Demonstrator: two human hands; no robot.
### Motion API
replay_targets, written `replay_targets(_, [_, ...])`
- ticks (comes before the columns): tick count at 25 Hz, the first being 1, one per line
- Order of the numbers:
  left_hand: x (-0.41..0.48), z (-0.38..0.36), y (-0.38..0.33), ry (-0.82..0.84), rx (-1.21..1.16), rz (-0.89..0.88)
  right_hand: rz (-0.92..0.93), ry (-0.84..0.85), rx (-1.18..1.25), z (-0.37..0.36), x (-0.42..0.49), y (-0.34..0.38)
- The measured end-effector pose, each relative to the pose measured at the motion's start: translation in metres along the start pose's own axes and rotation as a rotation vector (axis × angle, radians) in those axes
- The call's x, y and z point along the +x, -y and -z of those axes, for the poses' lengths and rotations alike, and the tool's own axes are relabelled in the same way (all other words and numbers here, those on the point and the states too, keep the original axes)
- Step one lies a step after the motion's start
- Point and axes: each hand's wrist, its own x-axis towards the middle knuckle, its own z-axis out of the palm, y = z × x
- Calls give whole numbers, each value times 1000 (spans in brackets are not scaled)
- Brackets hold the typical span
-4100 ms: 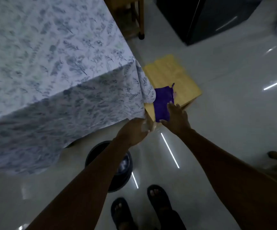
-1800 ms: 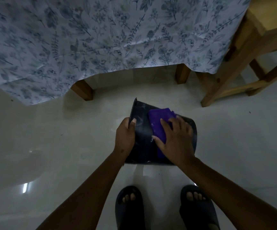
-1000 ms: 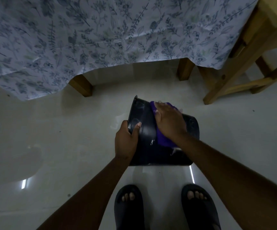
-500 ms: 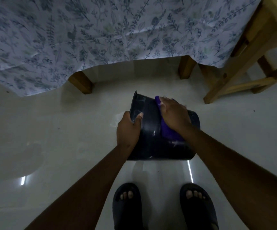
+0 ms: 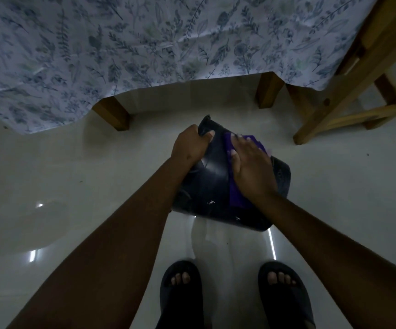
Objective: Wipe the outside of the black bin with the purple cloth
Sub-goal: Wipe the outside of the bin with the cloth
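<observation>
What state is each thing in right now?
black bin: tipped on its side, held up off the floor
purple cloth: pressed flat on the bin's outer wall
left hand: gripping the bin's rim
right hand: flat on the cloth
tablecloth: hanging over the table edge

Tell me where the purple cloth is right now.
In the head view, centre frame: the purple cloth lies pressed flat under the right hand against the outside of the black bin, right of the left hand.

Left hand [image 5: 190, 146] clenched, right hand [image 5: 251, 172] flat
</observation>
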Motion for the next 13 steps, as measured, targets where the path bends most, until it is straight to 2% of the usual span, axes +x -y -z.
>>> replay_targets(2, [2,1,-3,-2,-1,22,-5,-14,-37,-3,-15,-2])
replay_targets(4, [4,2,-2,0,10,33,162,21,-177,-16,-62,7])
replay_targets(6, [3,-1,1,17,19,19,293,34,-209,-23,-72,4])
replay_targets(7, [2,-2,2,31,18,11,279,28,-186,-20,-58,3])
replay_targets(10, [0,3,-1,48,-10,-7,22,-35,-34,-2,-8,5])
replay_targets(13, [-30,17,2,93,-193,-8,-43,-24,38,8,15,-5])
